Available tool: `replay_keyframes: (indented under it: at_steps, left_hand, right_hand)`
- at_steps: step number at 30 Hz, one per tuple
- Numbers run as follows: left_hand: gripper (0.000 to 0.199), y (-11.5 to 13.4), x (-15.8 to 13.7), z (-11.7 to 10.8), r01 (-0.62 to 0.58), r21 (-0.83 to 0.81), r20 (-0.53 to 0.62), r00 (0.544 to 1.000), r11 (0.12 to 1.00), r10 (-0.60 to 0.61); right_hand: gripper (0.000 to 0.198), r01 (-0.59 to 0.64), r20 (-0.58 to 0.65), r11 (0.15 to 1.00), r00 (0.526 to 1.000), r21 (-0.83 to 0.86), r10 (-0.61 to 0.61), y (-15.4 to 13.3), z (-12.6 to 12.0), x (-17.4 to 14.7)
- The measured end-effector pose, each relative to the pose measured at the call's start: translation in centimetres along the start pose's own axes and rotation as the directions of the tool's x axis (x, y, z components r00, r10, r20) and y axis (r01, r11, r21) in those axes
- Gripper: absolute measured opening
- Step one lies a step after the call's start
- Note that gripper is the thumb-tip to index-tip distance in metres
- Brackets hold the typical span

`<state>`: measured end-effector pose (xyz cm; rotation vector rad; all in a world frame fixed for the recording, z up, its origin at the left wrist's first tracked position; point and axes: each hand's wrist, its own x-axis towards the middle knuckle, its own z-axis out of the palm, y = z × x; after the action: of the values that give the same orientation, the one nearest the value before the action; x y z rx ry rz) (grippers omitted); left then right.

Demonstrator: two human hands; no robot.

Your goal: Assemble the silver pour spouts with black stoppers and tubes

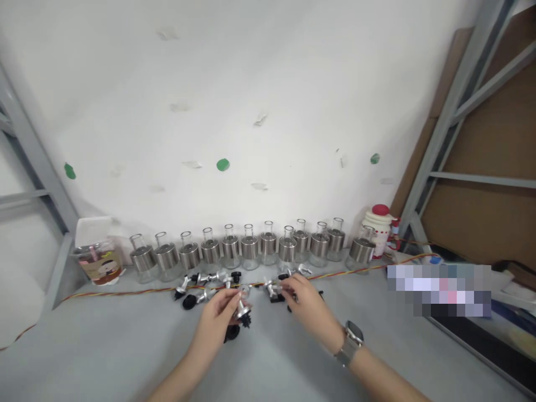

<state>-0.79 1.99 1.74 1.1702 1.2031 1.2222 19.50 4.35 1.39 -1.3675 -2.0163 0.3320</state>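
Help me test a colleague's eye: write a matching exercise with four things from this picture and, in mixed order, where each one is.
1. Watch
2. Silver-and-black piece
3. Red and yellow wires
4. Glass bottles

A. Running across the table
B. In a row before the white wall
C. On the right wrist
D. Held in the left hand

Pairs: 1-C, 2-D, 3-A, 4-B
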Motion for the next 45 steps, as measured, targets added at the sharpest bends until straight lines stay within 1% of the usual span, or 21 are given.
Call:
replay_keyframes:
  at_steps: [2, 5, 9, 13, 17, 20, 24, 27, 32, 35, 38, 45]
  left_hand:
    - [0.033, 0.1, 0.0, 0.0, 0.052, -0.094, 0.007, 0.999, 0.994, -0.051]
    - [0.034, -0.1, 0.0, 0.1, 0.088, -0.198, 0.035, 0.996, 0.976, -0.083]
    - [0.033, -0.5, 0.1, 0.3, 0.105, -0.215, 0.050, 0.994, 0.971, -0.096]
    - [0.033, -0.5, 0.2, 0.5, 0.134, -0.210, 0.041, 0.991, 0.968, -0.128]
    - [0.032, -0.3, 0.2, 0.6, 0.130, -0.228, 0.021, 0.991, 0.965, -0.129]
    - [0.030, -0.3, 0.1, 0.5, 0.143, -0.244, 0.031, 0.990, 0.959, -0.140]
    - [0.031, 0.0, 0.0, 0.5, 0.154, -0.324, 0.022, 0.988, 0.933, -0.156]
    - [0.032, 0.5, -0.3, 0.6, 0.162, -0.377, 0.031, 0.986, 0.912, -0.162]
    - [0.040, 0.8, -0.4, 1.0, 0.176, -0.364, 0.071, 0.984, 0.914, -0.161]
    - [0.044, 0.6, -0.3, 1.1, 0.201, -0.337, 0.085, 0.979, 0.920, -0.183]
    - [0.044, 0.3, -0.1, 1.1, 0.199, -0.330, 0.084, 0.980, 0.923, -0.181]
    - [0.040, -0.3, 0.3, 0.9, 0.167, -0.334, 0.074, 0.986, 0.928, -0.151]
  right_hand:
    - [0.015, -0.021, 0.012, 0.998, 1.000, -0.055, 0.022, 1.1, 0.1, 0.3]
    - [0.010, -0.003, 0.048, 0.998, 0.999, -0.059, 0.006, 1.8, 0.6, 0.2]
    - [0.014, 0.005, 0.062, 0.999, 0.998, -0.054, -0.001, 1.6, 1.5, -0.3]
    - [0.021, -0.006, 0.054, 0.999, 0.998, -0.044, 0.009, 1.8, 2.1, -0.3]
    - [0.014, 0.001, 0.077, 1.000, 0.997, -0.024, 0.001, 2.2, 2.3, 0.0]
    - [0.012, 0.001, 0.085, 1.000, 0.996, -0.007, 0.000, 2.4, 2.4, 0.2]
    - [0.012, -0.008, 0.080, 1.000, 0.997, 0.014, 0.007, 2.4, 2.5, 0.3]
    - [0.015, -0.018, 0.071, 0.999, 0.997, 0.029, 0.016, 2.4, 2.6, 0.4]
    - [0.019, -0.007, 0.070, 0.999, 0.998, 0.053, 0.004, 2.4, 2.1, 0.6]
    - [0.017, -0.010, 0.066, 0.998, 0.998, 0.058, 0.006, 2.6, 1.6, 0.6]
    - [0.009, -0.018, 0.084, 0.998, 0.996, 0.065, 0.012, 2.9, 1.5, 0.5]
    - [0.007, -0.046, 0.112, 0.992, 0.993, 0.118, 0.033, 3.0, 2.1, 0.6]
